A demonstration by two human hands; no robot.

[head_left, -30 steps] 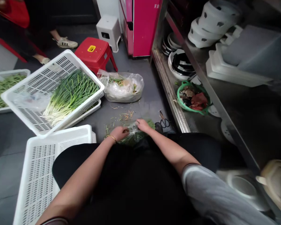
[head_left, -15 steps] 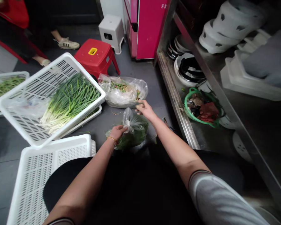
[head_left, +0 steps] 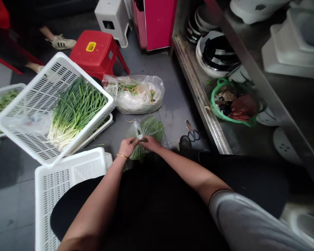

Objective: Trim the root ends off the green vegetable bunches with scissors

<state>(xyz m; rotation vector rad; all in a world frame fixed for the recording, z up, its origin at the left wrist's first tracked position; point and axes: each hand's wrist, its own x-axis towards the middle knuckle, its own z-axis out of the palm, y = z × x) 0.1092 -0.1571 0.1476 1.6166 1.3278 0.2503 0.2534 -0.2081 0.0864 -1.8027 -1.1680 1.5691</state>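
Observation:
A clear plastic bag of green herbs (head_left: 148, 129) lies on the grey floor just in front of my knees. My left hand (head_left: 127, 146), with a thin gold bracelet on the wrist, pinches the bag's twisted neck. My right hand (head_left: 150, 143) is closed on the same neck from the right side, so both hands meet there. A tilted white slotted crate (head_left: 39, 94) holding green onions (head_left: 75, 108) stands to the left. Another white crate (head_left: 60, 181) with nothing in it sits by my left knee.
A second clear bag of trimmings (head_left: 136, 94) lies beyond the herbs. Black scissors (head_left: 192, 132) rest on the floor to the right. A red stool (head_left: 95, 52), a white stool (head_left: 113, 17), a steel shelf with a green basket (head_left: 231, 106) and another person's feet (head_left: 60, 42) surround the spot.
My right hand came back from near the trimmings bag and closed on the herb bag's neck beside my left hand. The bag now lies flatter on the floor.

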